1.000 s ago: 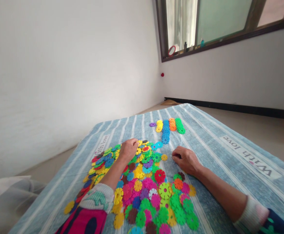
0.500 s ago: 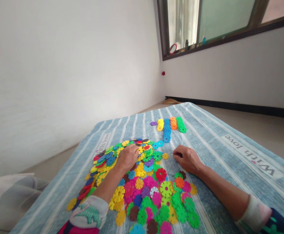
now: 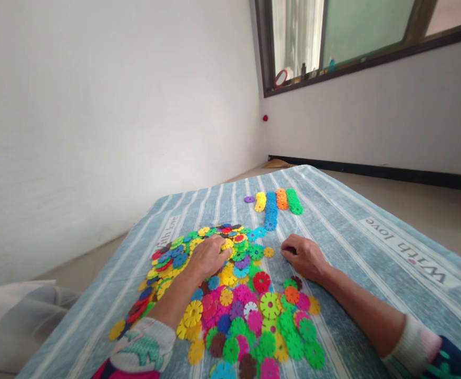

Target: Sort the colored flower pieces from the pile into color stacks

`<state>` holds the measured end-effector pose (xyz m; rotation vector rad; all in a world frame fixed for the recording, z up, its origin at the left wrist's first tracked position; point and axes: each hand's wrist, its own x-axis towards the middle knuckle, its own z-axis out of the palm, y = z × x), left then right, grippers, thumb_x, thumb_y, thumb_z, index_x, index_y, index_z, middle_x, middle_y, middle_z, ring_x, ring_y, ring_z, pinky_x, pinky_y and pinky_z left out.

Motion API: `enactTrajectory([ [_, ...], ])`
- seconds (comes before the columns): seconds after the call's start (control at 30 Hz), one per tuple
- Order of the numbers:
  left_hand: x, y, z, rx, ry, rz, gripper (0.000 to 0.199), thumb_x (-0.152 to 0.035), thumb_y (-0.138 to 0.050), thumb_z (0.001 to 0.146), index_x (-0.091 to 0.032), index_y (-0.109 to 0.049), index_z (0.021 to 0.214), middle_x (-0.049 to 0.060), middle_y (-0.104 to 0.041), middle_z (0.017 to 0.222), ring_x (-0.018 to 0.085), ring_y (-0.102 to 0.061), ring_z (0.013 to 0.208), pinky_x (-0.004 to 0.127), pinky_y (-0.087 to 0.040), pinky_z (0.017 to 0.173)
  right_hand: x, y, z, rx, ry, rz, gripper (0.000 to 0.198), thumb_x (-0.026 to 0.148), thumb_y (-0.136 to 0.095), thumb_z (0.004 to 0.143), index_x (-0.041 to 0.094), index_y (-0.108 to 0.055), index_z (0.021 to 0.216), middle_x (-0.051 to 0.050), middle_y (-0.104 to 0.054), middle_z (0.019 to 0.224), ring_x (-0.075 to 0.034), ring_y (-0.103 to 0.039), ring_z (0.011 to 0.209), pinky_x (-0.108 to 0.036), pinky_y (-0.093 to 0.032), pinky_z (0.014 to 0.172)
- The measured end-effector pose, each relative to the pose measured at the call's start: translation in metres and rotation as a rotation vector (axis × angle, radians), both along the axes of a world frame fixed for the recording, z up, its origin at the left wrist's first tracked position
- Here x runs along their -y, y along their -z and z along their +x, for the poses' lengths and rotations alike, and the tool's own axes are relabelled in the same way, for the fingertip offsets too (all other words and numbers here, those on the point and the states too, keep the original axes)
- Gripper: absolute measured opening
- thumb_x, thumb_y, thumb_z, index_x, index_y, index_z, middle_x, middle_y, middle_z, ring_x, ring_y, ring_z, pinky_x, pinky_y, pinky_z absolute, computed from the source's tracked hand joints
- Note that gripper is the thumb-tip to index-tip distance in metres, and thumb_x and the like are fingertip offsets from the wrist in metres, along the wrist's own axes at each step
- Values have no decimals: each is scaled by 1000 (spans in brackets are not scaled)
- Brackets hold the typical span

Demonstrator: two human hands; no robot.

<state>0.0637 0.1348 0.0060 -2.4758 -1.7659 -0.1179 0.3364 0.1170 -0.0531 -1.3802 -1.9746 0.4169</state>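
My left hand (image 3: 211, 255) is over the pile of colourful notched plastic discs (image 3: 236, 310), its thumb and fingers pinched at a yellow disc (image 3: 227, 244). Part of the pile lies hidden beneath that hand and forearm. To the right of the pile my right hand (image 3: 304, 257) rests on the cloth with its fingers curled in; nothing shows in them. A small yellow disc (image 3: 268, 252) lies just left of it, apart from the fingers.
Farther back are overlapping rows of yellow (image 3: 260, 202), blue (image 3: 270, 211), orange (image 3: 281, 199) and green discs (image 3: 294, 202), with a single purple disc (image 3: 249, 199) beside them. A striped blue cloth (image 3: 344, 226) covers the table. A white wall (image 3: 115, 105) stands at the left.
My left hand's thumb and fingers have shifted slightly at the yellow disc, which shows more plainly at the fingertips. My right hand has stayed in place.
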Motion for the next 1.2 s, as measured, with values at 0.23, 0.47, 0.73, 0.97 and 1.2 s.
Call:
enactTrajectory([
  [0.23,0,-4,10,-76,-54,-13,20,-26,-43,87,-17,-61,82,8,-65,88,22,-62,88,30,-43,75,1,-2,0,9,12,9,12,18,-53,77,19,-64,75,-1,-64,78,-14,-59,74,-24,-38,67],
  [0.47,-7,-4,6,-101,-118,18,27,-22,-33,92,-16,-59,86,10,-66,87,21,-62,87,29,-42,76,1,-2,0,-2,3,7,12,18,-53,77,19,-64,75,-1,-64,78,-14,-59,74,-24,-39,68],
  [0.73,-22,-17,9,-63,-144,78,28,-22,-34,91,-18,-60,84,7,-66,80,19,-61,82,26,-40,72,1,-3,-1,-4,8,0,12,18,-53,77,19,-65,74,-1,-64,77,-14,-59,73,-24,-38,66],
  [0.97,-53,-20,39,-36,-93,82,31,-25,-33,91,-18,-61,80,7,-67,78,19,-61,77,26,-38,66,0,-4,-1,-16,4,-3,12,17,-53,76,19,-64,73,-1,-64,77,-14,-59,73,-23,-38,66],
  [1.2,-90,-15,66,-22,9,51,30,-24,-36,91,-18,-64,81,7,-68,80,19,-62,79,25,-38,67,-2,-2,-3,-23,2,3,14,15,-52,77,19,-64,71,-1,-63,76,-14,-59,73,-23,-38,66],
])
